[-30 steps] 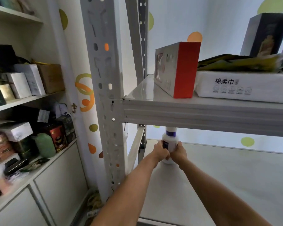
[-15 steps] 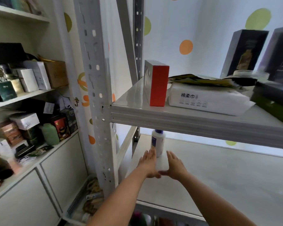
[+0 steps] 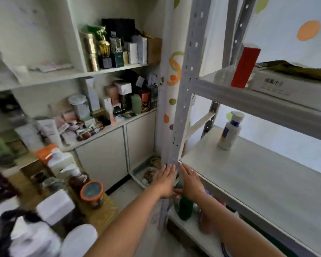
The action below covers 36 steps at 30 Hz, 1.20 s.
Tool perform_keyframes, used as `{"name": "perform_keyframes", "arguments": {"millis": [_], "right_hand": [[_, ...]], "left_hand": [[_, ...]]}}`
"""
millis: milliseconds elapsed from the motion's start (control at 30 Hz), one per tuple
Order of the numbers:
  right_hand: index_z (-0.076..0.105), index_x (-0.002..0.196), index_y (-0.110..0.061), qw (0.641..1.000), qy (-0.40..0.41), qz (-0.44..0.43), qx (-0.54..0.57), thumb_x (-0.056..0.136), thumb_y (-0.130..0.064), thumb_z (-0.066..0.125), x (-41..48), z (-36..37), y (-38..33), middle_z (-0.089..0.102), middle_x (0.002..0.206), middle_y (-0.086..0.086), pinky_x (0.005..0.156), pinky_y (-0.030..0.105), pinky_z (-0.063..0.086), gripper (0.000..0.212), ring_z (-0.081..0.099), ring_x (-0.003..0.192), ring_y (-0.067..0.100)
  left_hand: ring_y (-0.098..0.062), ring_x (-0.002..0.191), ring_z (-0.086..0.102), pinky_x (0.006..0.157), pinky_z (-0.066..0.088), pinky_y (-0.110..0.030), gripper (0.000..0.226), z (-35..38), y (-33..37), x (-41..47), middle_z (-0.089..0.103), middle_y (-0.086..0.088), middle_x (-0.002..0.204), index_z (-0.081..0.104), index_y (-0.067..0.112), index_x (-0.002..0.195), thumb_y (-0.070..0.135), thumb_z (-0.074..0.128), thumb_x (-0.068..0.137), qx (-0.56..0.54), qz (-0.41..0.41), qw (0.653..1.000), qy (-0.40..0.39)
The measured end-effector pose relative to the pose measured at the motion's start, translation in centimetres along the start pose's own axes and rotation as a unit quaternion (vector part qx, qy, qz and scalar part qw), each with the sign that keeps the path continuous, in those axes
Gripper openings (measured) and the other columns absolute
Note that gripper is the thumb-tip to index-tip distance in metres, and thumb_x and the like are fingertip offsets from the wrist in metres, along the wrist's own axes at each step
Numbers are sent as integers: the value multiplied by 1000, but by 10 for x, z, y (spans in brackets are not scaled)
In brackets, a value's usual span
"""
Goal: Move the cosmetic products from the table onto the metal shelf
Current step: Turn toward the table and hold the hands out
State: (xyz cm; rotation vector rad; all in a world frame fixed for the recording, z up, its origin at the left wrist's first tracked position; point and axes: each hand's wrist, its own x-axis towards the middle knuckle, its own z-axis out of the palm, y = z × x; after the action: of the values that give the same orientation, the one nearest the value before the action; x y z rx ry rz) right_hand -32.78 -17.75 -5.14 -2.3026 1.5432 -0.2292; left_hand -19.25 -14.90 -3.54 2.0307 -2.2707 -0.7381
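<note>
Now, left hand (image 3: pixel 164 179): flat, fingers straight, grip released, nothing in it; sits just left of the front post (image 3: pixel 185 89).
Right hand (image 3: pixel 190 182): flat as well, grip released; fingertips at the front-left corner edge of the middle level; thumbs of both hands close together, contact unclear.
White bottle (image 3: pixel 229 133): upright on the middle level of the metal shelf (image 3: pixel 248 182), towards the back-left corner, well apart from both hands.
Open room: wide grey surface shows in front of and right of the bottle, out to the front edge.
Post: perforated, rises between the two hands.
Upper board (image 3: pixel 258 101): red box (image 3: pixel 245 67) by the left edge, white pack (image 3: pixel 285 86) just beside it.
Lower board (image 3: pixel 189 230): green bottle (image 3: pixel 184 206) beneath the right wrist; the rest blurred.
Tabletop (image 3: pixel 104 206): lower left, crowded, blurred; orange-lidded jar (image 3: pixel 91 191) near its right edge.
</note>
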Motion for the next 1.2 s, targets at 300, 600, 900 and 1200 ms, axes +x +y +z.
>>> {"name": "perform_keyframes", "arguments": {"millis": [300, 600, 900, 1200], "right_hand": [[-2, 151, -15, 982, -81, -170, -28, 75, -47, 71, -2, 60, -137, -3, 160, 0, 119, 28, 1, 110, -2, 147, 14], [0, 152, -18, 958, -136, -248, -36, 74, -45, 73, -33, 103, -223, 0, 160, -2, 121, 32, 6, 110, 1, 147, 13], [11, 150, -28, 958, -160, -234, 46, 61, -39, 85, -39, 94, -266, 24, 154, -6, 111, 39, 34, 116, 30, 140, 20], [15, 149, -30, 957, -203, -192, 73, 67, -26, 83, -38, 95, -269, 44, 144, -1, 102, 39, 43, 106, 47, 128, 24]], "left_hand": [[-25, 147, -17, 119, -2, -44, 109, -9, -113, -123, -19, -6, 160, -13, 13, 152, 43, 67, 84, 29, -135, 988, 73], [-24, 147, -16, 120, 3, -40, 98, -3, -152, -205, -15, -3, 161, -4, 17, 153, 19, 67, 88, 68, -123, 984, 109], [-40, 145, -14, 118, -4, -46, 107, -22, -162, -226, -15, -25, 156, -11, 13, 152, 22, 72, 85, 57, -301, 940, 150], [-35, 142, 15, 116, 22, -41, 94, -30, -165, -230, 15, -20, 153, 8, 4, 151, 22, 72, 83, 92, -346, 922, 150]]}}
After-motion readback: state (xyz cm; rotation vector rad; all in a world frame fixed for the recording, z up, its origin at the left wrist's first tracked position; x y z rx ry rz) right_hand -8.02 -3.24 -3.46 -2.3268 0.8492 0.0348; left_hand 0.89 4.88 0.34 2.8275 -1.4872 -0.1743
